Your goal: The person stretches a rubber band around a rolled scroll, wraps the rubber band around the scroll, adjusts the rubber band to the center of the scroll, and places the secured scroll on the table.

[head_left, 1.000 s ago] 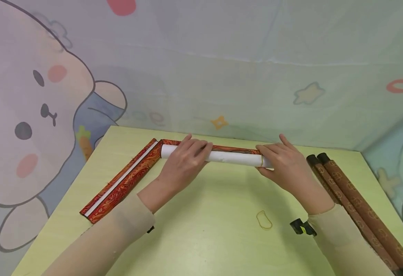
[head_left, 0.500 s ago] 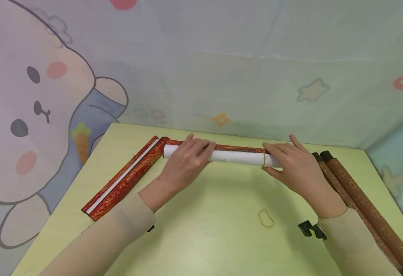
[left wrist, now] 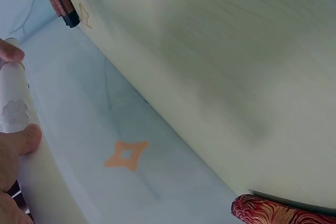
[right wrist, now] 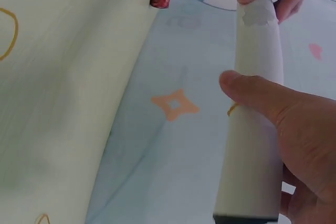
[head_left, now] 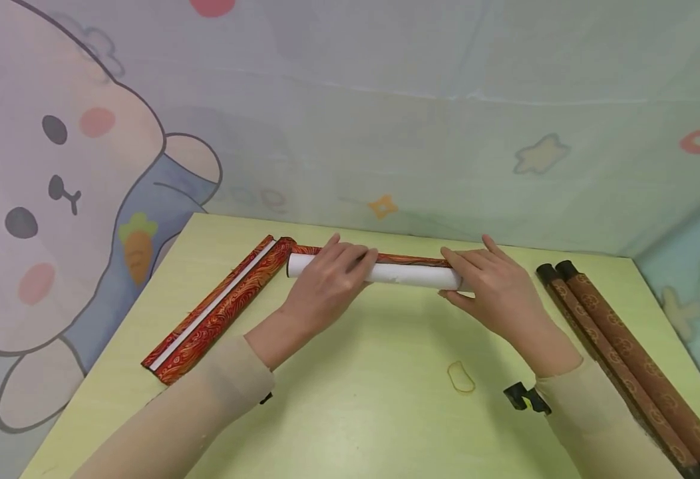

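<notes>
Both my hands hold a white rolled scroll point(head_left: 412, 274) crosswise above the far part of the table, with a red patterned strip along its far side. My left hand point(head_left: 329, 276) grips it toward the left end, thumb and fingers round the roll. At the right end my right hand point(head_left: 494, 286) grips it, and the right wrist view shows the thumb laid across the white paper. A thin yellow rubber band point(right wrist: 232, 109) circles the roll right at that thumb; the hand covers most of it. A torn-looking patch point(right wrist: 258, 15) marks the paper between the hands.
A red patterned roll with a white strip point(head_left: 224, 313) lies slanted on the table point(head_left: 350, 426) at the left. Two brown patterned scrolls point(head_left: 619, 339) with black ends lie at the right. A loose rubber band point(head_left: 448, 374) lies nearer me. A printed cloth point(head_left: 350, 146) hangs behind.
My right hand first shifted right, leaving the rubber band in sight, then came back left over it. My left hand keeps its grip and has drifted slightly right with the roll.
</notes>
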The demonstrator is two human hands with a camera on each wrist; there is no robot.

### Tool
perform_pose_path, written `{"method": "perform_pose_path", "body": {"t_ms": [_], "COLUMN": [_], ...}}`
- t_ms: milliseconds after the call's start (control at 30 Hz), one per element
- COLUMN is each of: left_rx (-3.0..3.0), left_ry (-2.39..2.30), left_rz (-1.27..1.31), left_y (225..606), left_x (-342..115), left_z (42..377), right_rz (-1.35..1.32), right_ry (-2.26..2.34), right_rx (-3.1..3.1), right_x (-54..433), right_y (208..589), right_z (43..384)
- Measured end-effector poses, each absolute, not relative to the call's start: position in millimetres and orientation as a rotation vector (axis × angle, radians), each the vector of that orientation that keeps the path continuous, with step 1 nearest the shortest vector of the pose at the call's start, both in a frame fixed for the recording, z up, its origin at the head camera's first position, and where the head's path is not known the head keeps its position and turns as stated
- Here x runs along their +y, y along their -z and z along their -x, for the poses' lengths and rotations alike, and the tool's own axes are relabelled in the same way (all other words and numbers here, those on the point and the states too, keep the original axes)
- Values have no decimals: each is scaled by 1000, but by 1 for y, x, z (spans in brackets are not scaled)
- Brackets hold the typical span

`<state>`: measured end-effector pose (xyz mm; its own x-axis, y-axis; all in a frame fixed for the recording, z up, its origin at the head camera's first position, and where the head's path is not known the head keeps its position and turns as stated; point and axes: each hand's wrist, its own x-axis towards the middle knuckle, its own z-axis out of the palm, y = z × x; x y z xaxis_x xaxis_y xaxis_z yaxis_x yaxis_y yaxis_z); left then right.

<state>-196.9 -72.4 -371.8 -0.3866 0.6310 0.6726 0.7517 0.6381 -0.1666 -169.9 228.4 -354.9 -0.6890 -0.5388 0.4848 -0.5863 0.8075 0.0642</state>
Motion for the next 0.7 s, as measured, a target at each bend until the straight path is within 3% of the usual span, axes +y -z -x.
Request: {"method": "perform_pose_path", "body": {"t_ms": [700], "left_rx": [-2156], "left_ry": [245], "left_rz": [1073], "left_y": [370], "left_x": [-76], "left_z": [194], "right_rz": [-813], "right_ry": [-99], "right_rx": [-2550], "right_x": [229], "right_y": [353], "right_z": [167]}}
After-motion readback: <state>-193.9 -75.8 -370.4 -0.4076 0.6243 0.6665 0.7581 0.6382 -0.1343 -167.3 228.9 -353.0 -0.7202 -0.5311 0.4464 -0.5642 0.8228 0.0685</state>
